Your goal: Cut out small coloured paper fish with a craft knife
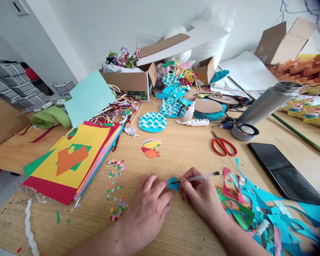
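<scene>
A small piece of blue paper (173, 183) lies on the wooden table between my hands. My left hand (146, 204) rests palm down beside it, fingers stretched out, with the index fingertip at its left edge. My right hand (200, 192) is closed around a slim pen (202, 177), whose tip touches the blue paper. Beyond my hands lie several fish cutouts, among them a yellow fish (151, 144) and an orange fish (152, 153). A grey patterned fish (131, 131) lies farther left.
Coloured paper sheets (69, 174) are stacked left, near paper confetti (118, 209). Red-handled scissors (224, 147), a phone (285, 172), a metal flask (268, 103) and blue paper scraps (272, 213) lie right. Behind are a wave-patterned disc (152, 122), a glue bottle (198, 122) and a cardboard box (128, 80).
</scene>
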Demonstrator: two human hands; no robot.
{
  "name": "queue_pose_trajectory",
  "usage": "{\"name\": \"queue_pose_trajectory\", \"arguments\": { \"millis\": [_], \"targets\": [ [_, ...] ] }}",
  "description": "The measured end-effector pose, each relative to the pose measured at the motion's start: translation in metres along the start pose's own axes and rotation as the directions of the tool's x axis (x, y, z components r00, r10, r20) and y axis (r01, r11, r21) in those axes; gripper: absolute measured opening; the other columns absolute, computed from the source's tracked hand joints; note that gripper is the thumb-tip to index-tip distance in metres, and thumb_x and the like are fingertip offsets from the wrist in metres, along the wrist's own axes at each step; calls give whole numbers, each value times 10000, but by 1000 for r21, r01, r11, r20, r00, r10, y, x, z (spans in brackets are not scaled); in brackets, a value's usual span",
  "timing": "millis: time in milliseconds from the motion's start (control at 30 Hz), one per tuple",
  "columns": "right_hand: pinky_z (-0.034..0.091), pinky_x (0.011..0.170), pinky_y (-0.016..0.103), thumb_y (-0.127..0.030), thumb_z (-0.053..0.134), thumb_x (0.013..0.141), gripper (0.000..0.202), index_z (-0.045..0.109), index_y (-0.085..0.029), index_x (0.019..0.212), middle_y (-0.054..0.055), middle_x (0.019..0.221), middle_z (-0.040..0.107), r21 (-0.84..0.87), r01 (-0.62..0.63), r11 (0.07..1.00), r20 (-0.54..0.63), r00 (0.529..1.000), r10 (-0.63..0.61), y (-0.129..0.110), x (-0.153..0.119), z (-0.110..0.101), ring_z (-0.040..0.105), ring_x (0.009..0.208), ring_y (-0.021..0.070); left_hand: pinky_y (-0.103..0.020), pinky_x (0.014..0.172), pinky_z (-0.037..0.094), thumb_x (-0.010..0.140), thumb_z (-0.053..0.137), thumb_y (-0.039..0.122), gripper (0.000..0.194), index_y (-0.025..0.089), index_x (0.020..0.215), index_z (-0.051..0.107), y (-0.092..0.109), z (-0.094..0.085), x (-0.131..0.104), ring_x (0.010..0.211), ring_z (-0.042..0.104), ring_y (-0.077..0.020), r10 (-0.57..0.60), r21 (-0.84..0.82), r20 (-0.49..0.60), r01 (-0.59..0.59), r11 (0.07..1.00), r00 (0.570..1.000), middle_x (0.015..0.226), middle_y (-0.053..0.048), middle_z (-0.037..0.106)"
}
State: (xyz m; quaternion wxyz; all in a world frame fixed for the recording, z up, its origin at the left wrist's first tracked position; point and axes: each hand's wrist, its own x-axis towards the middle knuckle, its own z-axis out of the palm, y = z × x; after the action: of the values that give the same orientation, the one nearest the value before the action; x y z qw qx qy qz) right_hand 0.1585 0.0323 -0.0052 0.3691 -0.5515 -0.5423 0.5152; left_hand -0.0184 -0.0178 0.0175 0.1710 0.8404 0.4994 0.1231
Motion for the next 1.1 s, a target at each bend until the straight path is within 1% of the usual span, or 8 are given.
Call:
{"name": "queue_pose_trajectory", "arguments": {
  "millis": [333,533,833,1100],
  "targets": [
    [351,375,220,-348,594,785,198,462,-247,678,-68,410,499,-6,16,1000,13,1000,-15,3,-1,-1,473,353,123,-479,1111,344,914,614,202,423,329,1309,530,1,-1,0,1250,382,-254,-4,23,-7,4,1000,1000,1235,9,564],
    [353,379,218,-336,593,802,190,472,-243,691,-73,421,497,16,24,1000,25,999,-24,7,0,-1,474,359,120,-491,1116,329,924,598,199,424,326,1320,521,1,-1,0,1248,377,-263,-3,2,1,3,1000,1000,1241,8,559],
    [353,382,226,-340,591,793,192,465,-249,679,-66,417,504,-8,17,1000,10,1000,-17,2,-1,-1,477,361,128,-479,1112,341,918,607,194,435,329,1322,520,1,-1,0,1241,389,-255,0,15,-3,0,1000,1000,1234,6,563],
    [342,378,216,-311,589,789,171,473,-243,683,-73,426,495,0,26,1000,22,999,-26,5,-1,-1,471,360,118,-482,1122,325,917,598,176,439,326,1321,517,2,-3,1,1244,372,-261,-14,-2,18,14,1000,1000,1246,13,551]
  ]
}}
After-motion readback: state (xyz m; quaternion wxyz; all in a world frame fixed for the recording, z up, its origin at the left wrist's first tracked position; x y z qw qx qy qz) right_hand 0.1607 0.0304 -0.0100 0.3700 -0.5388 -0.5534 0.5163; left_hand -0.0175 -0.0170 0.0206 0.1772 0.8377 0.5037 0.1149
